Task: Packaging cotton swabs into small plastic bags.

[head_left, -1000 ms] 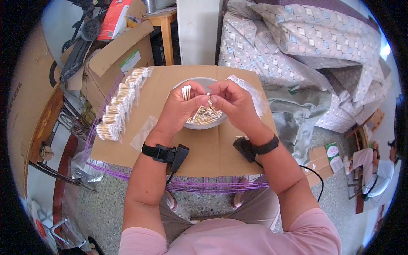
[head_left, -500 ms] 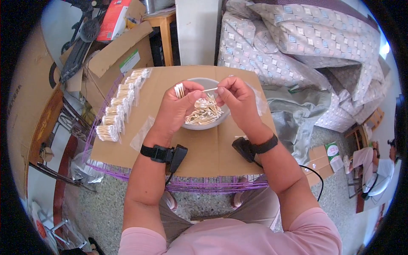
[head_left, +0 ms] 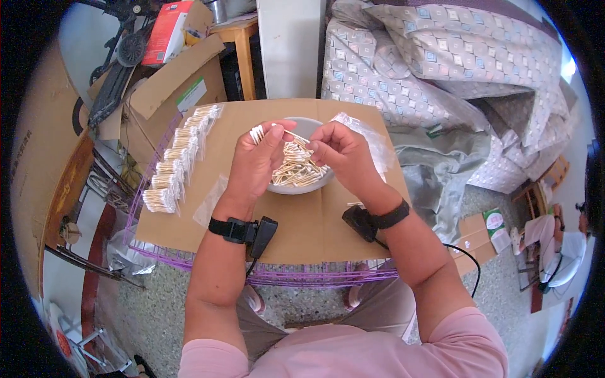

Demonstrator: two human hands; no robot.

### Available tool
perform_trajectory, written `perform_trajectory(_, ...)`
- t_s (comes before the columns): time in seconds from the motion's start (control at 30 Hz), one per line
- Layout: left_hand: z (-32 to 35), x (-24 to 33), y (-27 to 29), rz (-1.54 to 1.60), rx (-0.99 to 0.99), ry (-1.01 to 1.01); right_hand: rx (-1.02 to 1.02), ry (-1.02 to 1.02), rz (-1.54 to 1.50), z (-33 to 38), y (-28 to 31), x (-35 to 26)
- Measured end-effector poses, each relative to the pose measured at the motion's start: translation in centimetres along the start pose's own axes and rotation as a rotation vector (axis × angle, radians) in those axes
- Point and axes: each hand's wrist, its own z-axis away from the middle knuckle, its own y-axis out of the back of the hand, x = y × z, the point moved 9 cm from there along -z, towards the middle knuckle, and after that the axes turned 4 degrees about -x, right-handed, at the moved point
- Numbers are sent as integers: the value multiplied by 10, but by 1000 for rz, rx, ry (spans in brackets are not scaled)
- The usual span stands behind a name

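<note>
Over the near-left rim of a grey bowl (head_left: 318, 187), my left hand (head_left: 259, 157) is closed around a small bunch of cotton swabs (head_left: 257, 134), their white tips sticking out past the fingers. My right hand (head_left: 340, 151) pinches a single cotton swab (head_left: 299, 138) that spans the gap between both hands, its other end at my left fingertips. Loose cotton swabs (head_left: 296, 167) with pale wooden sticks lie heaped inside the bowl. Part of the bowl and heap is covered by my hands.
A cardboard sheet (head_left: 296, 233) tops a purple wire basket (head_left: 315, 277). Bagged bundles of swabs (head_left: 170, 170) form a row on its left side. Clear plastic bags (head_left: 365, 135) lie at the right, another (head_left: 211, 200) left of my wrist. Cloth-covered furniture (head_left: 441, 57) stands beyond; a person (head_left: 561, 258) sits far right.
My right hand has moved slightly left and nearer to me, bringing the single swab from roughly level to a slant against my left fingers. My left hand has shifted only a little.
</note>
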Motion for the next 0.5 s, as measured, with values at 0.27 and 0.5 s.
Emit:
perform_trajectory(0.27,1,-2,-12,-123,-70,25,-43,-42,80,3,-7,8)
perform_trajectory(0.5,1,4,-8,-44,-66,23,14,25,247,1,2,0)
